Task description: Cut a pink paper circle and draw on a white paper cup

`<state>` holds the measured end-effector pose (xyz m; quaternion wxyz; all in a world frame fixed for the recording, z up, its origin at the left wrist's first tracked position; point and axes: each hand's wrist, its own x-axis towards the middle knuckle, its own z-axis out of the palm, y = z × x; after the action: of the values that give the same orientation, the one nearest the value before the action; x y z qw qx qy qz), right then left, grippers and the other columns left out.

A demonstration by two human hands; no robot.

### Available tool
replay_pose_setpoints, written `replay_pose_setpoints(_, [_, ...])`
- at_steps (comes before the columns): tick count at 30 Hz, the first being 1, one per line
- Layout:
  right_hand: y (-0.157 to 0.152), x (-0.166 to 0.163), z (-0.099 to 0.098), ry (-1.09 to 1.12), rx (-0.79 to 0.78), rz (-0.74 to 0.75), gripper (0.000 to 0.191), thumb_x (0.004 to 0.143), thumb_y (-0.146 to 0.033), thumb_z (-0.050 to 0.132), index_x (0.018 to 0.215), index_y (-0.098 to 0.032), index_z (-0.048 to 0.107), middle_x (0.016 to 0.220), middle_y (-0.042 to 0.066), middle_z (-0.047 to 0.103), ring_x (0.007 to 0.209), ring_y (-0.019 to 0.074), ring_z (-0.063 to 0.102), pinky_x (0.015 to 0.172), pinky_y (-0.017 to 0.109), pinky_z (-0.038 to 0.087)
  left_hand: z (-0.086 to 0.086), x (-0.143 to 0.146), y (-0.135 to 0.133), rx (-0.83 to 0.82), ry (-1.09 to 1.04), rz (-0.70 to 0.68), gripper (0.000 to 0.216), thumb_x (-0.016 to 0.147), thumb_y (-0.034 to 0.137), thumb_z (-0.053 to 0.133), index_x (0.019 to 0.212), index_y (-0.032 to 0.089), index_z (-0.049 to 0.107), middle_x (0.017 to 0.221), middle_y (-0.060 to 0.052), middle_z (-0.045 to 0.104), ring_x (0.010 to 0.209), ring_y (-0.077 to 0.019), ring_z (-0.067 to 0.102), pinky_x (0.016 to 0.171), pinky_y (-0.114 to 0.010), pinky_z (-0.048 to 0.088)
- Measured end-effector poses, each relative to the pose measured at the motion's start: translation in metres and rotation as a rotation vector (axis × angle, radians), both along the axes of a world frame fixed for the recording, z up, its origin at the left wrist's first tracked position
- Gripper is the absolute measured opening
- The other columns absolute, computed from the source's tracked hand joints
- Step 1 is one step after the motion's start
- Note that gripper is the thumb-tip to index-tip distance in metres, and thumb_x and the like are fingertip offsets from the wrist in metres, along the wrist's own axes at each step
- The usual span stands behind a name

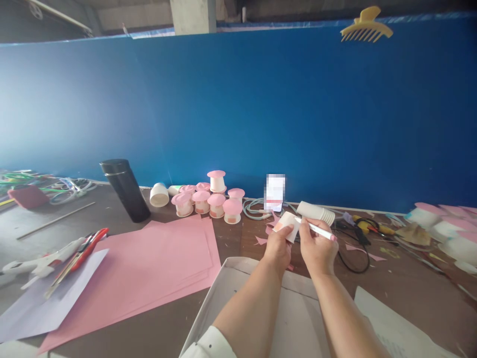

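My left hand [278, 247] is closed around a small white paper cup [289, 222], which is tilted and has an orange-pink patch on its side. In my right hand [318, 248] is a white marker pen [316, 229] with a pink end, its tip at the cup's surface. Fingers partly cover the cup. Both hands are above a whitish tray-like board [238, 278]. Just behind them lies a nested stack of white paper cups [316, 213]. Left of the hands stand several small cups with pink paper tops [217, 205], one raised on the others.
Pink paper sheets [160, 263] lie left, with a red utility knife [89, 248] and a white glue gun [44, 261] near them. Behind stands a black flask [126, 191]. A phone-like object [275, 193], cables and pink scraps lie ahead; larger pink-topped cups [447, 226] are at right.
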<state>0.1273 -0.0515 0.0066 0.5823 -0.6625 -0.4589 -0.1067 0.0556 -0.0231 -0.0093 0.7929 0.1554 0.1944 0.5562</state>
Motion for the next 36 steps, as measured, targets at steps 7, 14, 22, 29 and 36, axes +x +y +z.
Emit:
replay_pose_setpoints(7, [-0.0008,-0.0011,0.001,0.001,0.0,0.003,0.031,0.082,-0.043,0.058,0.081,-0.015,0.07,0.071,0.011,0.071,0.071,0.0241,0.069,0.067,0.03,0.05,-0.0019,-0.0001,0.0009,-0.017,-0.021,-0.018,0.031,0.071,0.008,0.069,0.102,0.009,0.071,0.104,-0.013,0.073,0.105,-0.0234,0.067,0.097,-0.028,0.05])
replay_pose_setpoints(14, [-0.0007,-0.0005,0.0003,0.009,-0.01,0.002,0.031,0.082,-0.044,0.057,0.082,-0.015,0.07,0.07,0.011,0.071,0.07,0.0236,0.068,0.065,0.03,0.049,-0.0055,0.0002,0.0024,0.006,-0.046,-0.031,0.033,0.071,0.01,0.07,0.104,0.01,0.07,0.105,-0.012,0.073,0.104,-0.0224,0.068,0.096,-0.028,0.051])
replay_pose_setpoints(22, [-0.001,-0.0011,0.0013,0.003,-0.01,0.002,0.032,0.083,-0.044,0.056,0.082,-0.015,0.07,0.07,0.011,0.071,0.071,0.0245,0.069,0.067,0.031,0.05,-0.0072,0.0008,0.0047,-0.051,-0.063,-0.023,0.03,0.071,0.009,0.07,0.101,0.011,0.07,0.105,-0.012,0.073,0.102,-0.0226,0.068,0.094,-0.027,0.052])
replay_pose_setpoints(29, [0.0001,-0.0004,-0.0004,0.0,-0.01,0.01,0.033,0.084,-0.045,0.056,0.082,-0.015,0.07,0.071,0.011,0.071,0.072,0.0243,0.068,0.067,0.03,0.05,-0.0056,0.0,0.0042,-0.069,-0.063,-0.023,0.033,0.071,0.008,0.07,0.104,0.011,0.069,0.105,-0.013,0.073,0.104,-0.0237,0.068,0.096,-0.028,0.052])
replay_pose_setpoints(36, [0.0012,0.0003,-0.0021,-0.003,-0.013,0.006,0.03,0.083,-0.043,0.057,0.083,-0.015,0.071,0.071,0.01,0.071,0.072,0.024,0.068,0.068,0.031,0.049,-0.0066,0.0001,0.0049,-0.054,-0.068,-0.022,0.032,0.071,0.008,0.069,0.103,0.011,0.07,0.106,-0.012,0.073,0.104,-0.0232,0.068,0.097,-0.028,0.051])
